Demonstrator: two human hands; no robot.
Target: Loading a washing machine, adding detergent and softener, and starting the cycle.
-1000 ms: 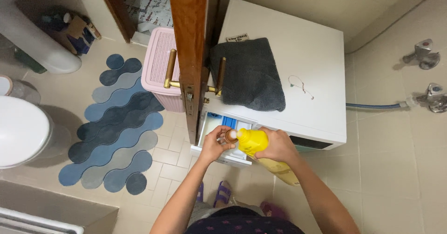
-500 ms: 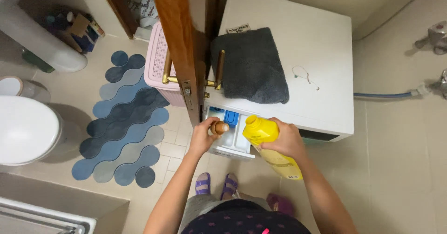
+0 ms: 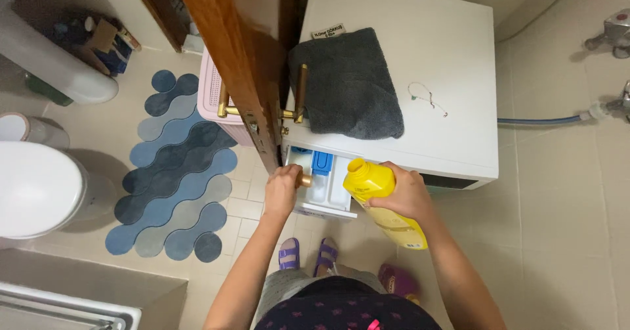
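My right hand (image 3: 405, 195) grips a yellow detergent bottle (image 3: 380, 198) with its neck open, tilted toward the pulled-out detergent drawer (image 3: 323, 184) of a white washing machine (image 3: 420, 74). The drawer has white and blue compartments. My left hand (image 3: 283, 189) is closed around a small brownish-gold cap (image 3: 304, 180) at the drawer's left side. A dark grey towel (image 3: 348, 84) lies folded on top of the machine.
A wooden door (image 3: 243, 61) with brass handles stands edge-on just left of the machine. Behind it is a pink basket (image 3: 211, 93). A blue wavy mat (image 3: 174, 166) lies on the tiled floor, a white toilet (image 3: 33, 185) at far left. A hose (image 3: 538, 120) runs to wall taps.
The cap came off the bottle into my left hand, which moved left to the drawer's edge. The bottle now tilts with its open neck over the drawer.
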